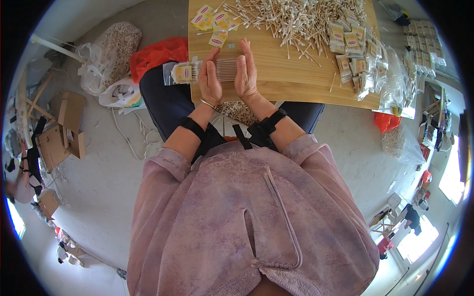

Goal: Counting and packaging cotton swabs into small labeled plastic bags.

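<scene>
A row of cotton swabs (pixel 226 69) lies side by side near the front edge of the table, between my two hands. My left hand (pixel 211 82) stands on edge at the row's left part, fingers stretched out. Facing it, my right hand (pixel 246 74) is at the right ends of the sticks, also with straight fingers. A clear plastic packet with a yellow label (pixel 183 74) sticks out left of my left hand, over the table edge. My left hand hides where packet and swabs meet. Beyond my fingertips lie several yellow-and-white label cards (pixel 217 38).
A big heap of loose cotton swabs (pixel 296 19) covers the table's far side. Filled swab packets (pixel 363 59) pile up at the right edge. Left of the table are a red bag (pixel 159 55) and a clear sack (pixel 116 49); cardboard boxes (pixel 61 133) stand farther left.
</scene>
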Motion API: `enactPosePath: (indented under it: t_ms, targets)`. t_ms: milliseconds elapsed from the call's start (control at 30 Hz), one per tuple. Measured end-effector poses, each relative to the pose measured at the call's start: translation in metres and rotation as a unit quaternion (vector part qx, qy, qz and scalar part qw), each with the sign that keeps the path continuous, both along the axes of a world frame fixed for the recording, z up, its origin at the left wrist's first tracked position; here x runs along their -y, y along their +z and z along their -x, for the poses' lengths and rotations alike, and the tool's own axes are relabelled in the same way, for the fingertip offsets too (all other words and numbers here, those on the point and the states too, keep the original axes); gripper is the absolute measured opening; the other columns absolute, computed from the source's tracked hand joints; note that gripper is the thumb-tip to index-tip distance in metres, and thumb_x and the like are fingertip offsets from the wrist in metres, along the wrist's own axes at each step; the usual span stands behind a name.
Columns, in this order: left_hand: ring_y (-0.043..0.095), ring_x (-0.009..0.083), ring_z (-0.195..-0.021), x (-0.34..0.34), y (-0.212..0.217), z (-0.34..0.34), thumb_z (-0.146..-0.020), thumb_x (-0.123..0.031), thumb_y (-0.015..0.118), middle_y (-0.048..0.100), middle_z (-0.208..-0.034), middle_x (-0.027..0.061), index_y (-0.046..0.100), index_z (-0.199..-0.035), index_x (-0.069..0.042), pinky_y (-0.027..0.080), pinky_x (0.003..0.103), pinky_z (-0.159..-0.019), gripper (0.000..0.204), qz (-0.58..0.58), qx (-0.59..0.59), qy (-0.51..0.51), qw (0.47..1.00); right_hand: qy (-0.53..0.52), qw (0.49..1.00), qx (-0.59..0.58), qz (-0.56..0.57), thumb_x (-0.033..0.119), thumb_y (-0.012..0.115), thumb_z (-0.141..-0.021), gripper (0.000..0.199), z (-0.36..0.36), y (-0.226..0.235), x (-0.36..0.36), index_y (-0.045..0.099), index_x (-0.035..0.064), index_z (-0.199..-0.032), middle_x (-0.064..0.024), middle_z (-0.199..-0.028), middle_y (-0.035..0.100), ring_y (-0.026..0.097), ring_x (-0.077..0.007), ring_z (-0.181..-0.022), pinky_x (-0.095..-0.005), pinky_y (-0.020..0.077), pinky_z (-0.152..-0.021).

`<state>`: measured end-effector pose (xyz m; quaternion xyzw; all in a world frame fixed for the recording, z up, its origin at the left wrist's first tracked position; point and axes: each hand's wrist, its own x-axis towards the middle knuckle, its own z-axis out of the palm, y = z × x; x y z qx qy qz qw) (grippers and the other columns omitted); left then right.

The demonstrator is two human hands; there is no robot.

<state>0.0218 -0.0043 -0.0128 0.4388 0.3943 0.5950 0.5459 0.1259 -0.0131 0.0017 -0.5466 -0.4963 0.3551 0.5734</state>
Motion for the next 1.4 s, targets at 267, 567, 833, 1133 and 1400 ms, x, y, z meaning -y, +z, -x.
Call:
enactPosePath:
  t_ms: [267,567,833,1133,1400]
  targets:
    - [0.047,0.0221,-0.119,-0.001,0.002,-0.004,-0.101,-0.029,0.032,0.052,-0.125,0.0152,0.049,-0.125,0.005,0.035,0.032,-0.103,0.044,0.000,0.000,0.029,1.000,0.087,0.986,0.139,-0.014,0.027,0.040,-0.096,0.053,-0.018,0.006,0.003,0.031,-0.0070,-0.135,-0.0250,-0.146,0.025,0.017,-0.0392,-0.138,-0.0434,0.0173,-0.112]
    - [0.049,0.0212,-0.118,-0.003,-0.001,0.000,-0.102,-0.030,0.031,0.054,-0.124,0.0142,0.052,-0.121,0.004,0.036,0.032,-0.102,0.044,0.007,-0.046,0.019,0.999,0.169,0.785,0.595,0.035,0.051,0.046,-0.088,0.078,-0.020,0.010,0.027,0.025,-0.0037,-0.140,-0.0193,-0.149,0.020,0.014,-0.0310,-0.140,-0.0420,0.0090,-0.114]
    - [0.048,0.0212,-0.119,-0.001,-0.002,-0.002,-0.101,-0.031,0.031,0.053,-0.125,0.0149,0.054,-0.120,0.003,0.035,0.031,-0.102,0.044,0.003,-0.057,0.028,0.998,0.166,0.778,0.603,0.064,0.054,0.038,-0.090,0.078,-0.016,0.008,0.022,0.026,-0.0042,-0.140,-0.0180,-0.149,0.021,0.013,-0.0297,-0.140,-0.0414,0.0087,-0.115]
    - [0.048,0.0214,-0.119,-0.004,0.001,-0.006,-0.101,-0.032,0.031,0.053,-0.125,0.0143,0.054,-0.120,0.002,0.034,0.033,-0.104,0.045,0.008,-0.077,0.043,0.996,0.182,0.775,0.603,0.042,0.051,0.034,-0.092,0.073,-0.020,0.004,0.029,0.026,-0.0033,-0.141,-0.0170,-0.149,0.021,0.013,-0.0280,-0.141,-0.0408,0.0094,-0.115]
    - [0.049,0.0208,-0.117,-0.002,0.002,0.002,-0.102,-0.032,0.030,0.056,-0.122,0.0131,0.054,-0.119,0.003,0.036,0.033,-0.103,0.046,0.024,-0.025,0.011,0.999,0.181,0.780,0.596,0.065,0.052,0.034,-0.092,0.074,-0.015,0.010,0.027,0.025,-0.0030,-0.141,-0.0162,-0.149,0.022,0.012,-0.0274,-0.141,-0.0399,0.0080,-0.115]
